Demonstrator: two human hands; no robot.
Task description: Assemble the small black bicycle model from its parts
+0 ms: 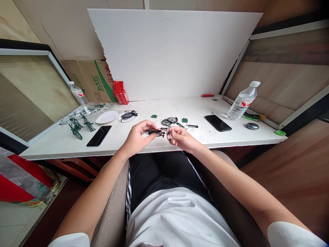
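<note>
Both hands meet over the near edge of the white table (231, 135). My left hand (138, 134) is closed around a small black model frame (155, 131), fingers pinched on its left end. My right hand (181, 136) is pinched on a small metal part (170, 133) at the frame's right end. Just beyond the hands lie two small black wheels (169, 121), a few green blocks (184, 120) and a dark strip (192, 126).
A black phone (99, 136) lies left of my hands, another phone (218, 122) to the right. Green model pieces (79, 125), a white plate (107, 117), a dish of black parts (128, 116), water bottles (243, 101), a red box (120, 92) and a leaning white board (174, 51) stand further back.
</note>
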